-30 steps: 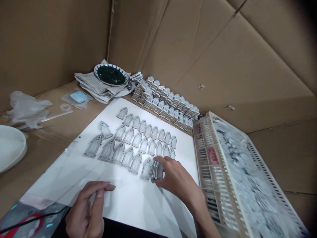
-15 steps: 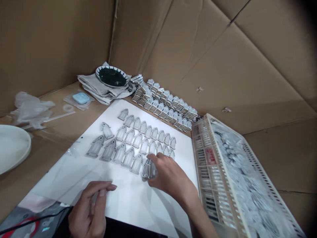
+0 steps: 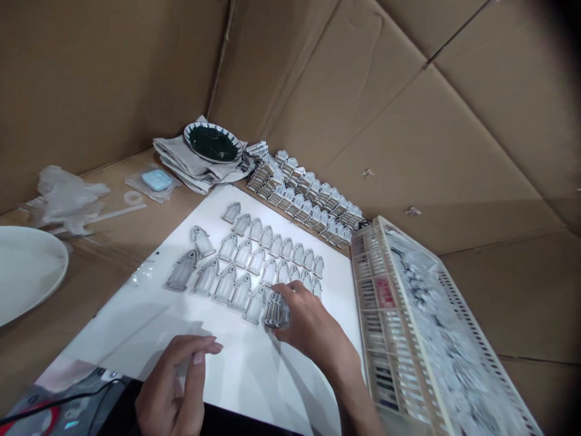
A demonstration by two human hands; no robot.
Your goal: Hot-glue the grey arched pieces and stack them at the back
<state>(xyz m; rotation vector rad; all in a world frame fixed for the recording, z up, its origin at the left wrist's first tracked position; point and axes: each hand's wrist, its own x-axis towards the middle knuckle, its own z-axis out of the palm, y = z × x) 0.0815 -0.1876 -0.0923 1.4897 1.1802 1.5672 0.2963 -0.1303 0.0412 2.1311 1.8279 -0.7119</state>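
My right hand (image 3: 313,327) is closed around a stack of arched metal pieces (image 3: 276,310), thumb on the near side and fingers on the far side. The stack stands on the white board (image 3: 245,369), at the right end of the front row. Single flat arched pieces (image 3: 226,283), silver-grey and window-shaped, lie in rows on the board to its left and behind it. Nearer to me, my left hand (image 3: 175,384) hovers over the board's front edge. Its thumb and fingers are loosely brought together, and nothing shows between them.
Stacked arched pieces (image 3: 308,209) line the board's back edge. On the right stands a compartment box (image 3: 379,315) beside a white basket (image 3: 458,303) of bagged parts. A dark-filled plate (image 3: 213,143) rests on folded cloths at the back left; a white dish (image 3: 27,272) is far left. Cardboard walls surround the table.
The view has shifted slightly, so the board and pieces appear a little farther right. My right hand keeps hold of the stack. My left hand keeps nearly the same pose.
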